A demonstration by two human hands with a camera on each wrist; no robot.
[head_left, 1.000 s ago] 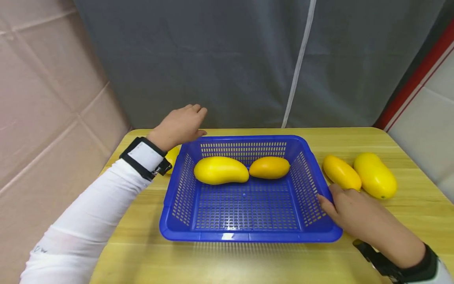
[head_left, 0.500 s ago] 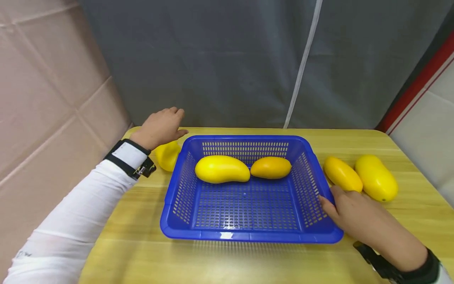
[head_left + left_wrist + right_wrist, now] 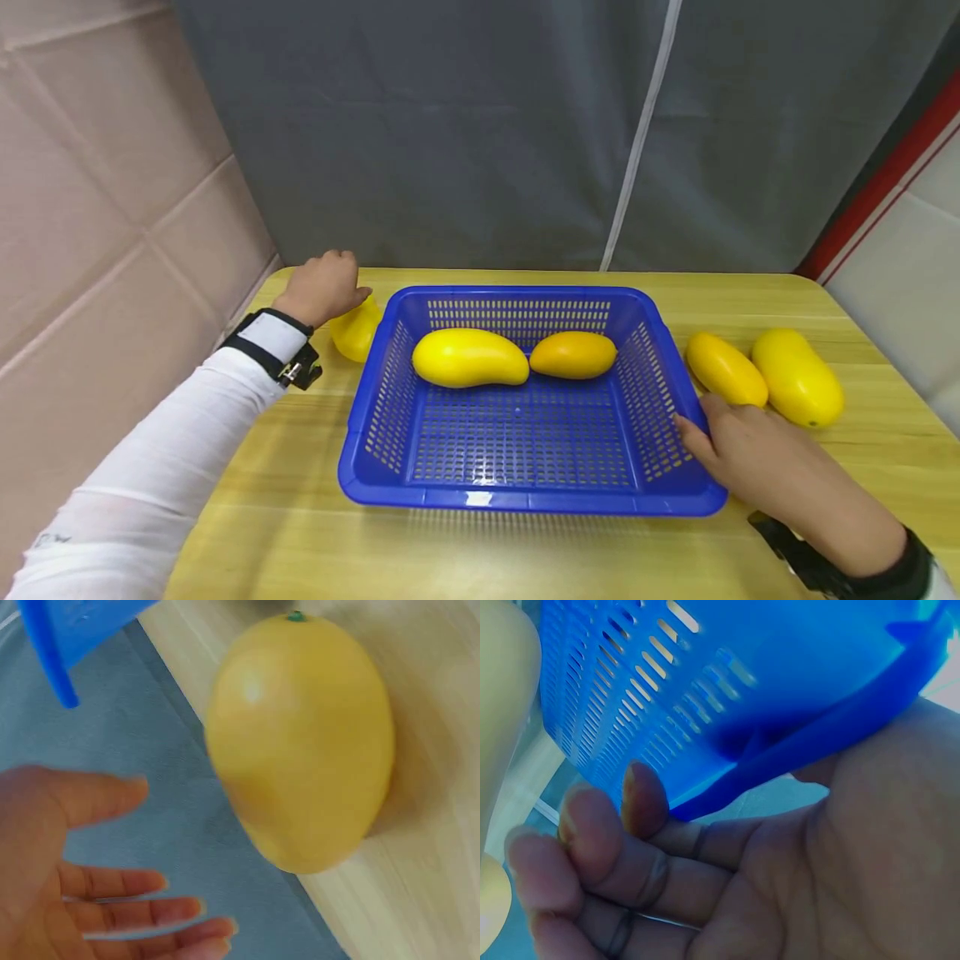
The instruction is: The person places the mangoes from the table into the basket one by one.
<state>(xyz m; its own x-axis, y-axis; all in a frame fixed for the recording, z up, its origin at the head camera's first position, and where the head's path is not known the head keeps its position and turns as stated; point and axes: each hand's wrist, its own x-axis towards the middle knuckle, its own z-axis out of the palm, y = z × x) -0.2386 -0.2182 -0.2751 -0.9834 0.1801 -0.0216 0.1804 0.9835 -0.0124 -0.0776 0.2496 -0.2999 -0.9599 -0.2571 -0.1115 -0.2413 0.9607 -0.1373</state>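
Note:
My left hand (image 3: 322, 287) is over the far left of the table, beside a plump yellow mango (image 3: 355, 331). In the left wrist view its fingers (image 3: 154, 913) are spread toward the mango (image 3: 300, 742), with a gap between. My right hand (image 3: 750, 446) grips the right rim of a blue plastic basket (image 3: 525, 501), thumb on the inner side; the right wrist view shows fingers (image 3: 592, 832) curled around the rim's outside. Inside the basket lie a large yellow mango (image 3: 468, 358) and a smaller orange-yellow mango (image 3: 573, 355), end to end near the back.
Right of the basket, close to my right hand, lie a slim yellow mango (image 3: 724, 369) and a larger yellow fruit (image 3: 798, 377). All stand on a light wooden table (image 3: 465, 562). A grey curtain (image 3: 450, 150) hangs behind it.
My left hand has moved left and down from above the basket's back left corner to the mango beside it. The right hand keeps its grip on the basket.

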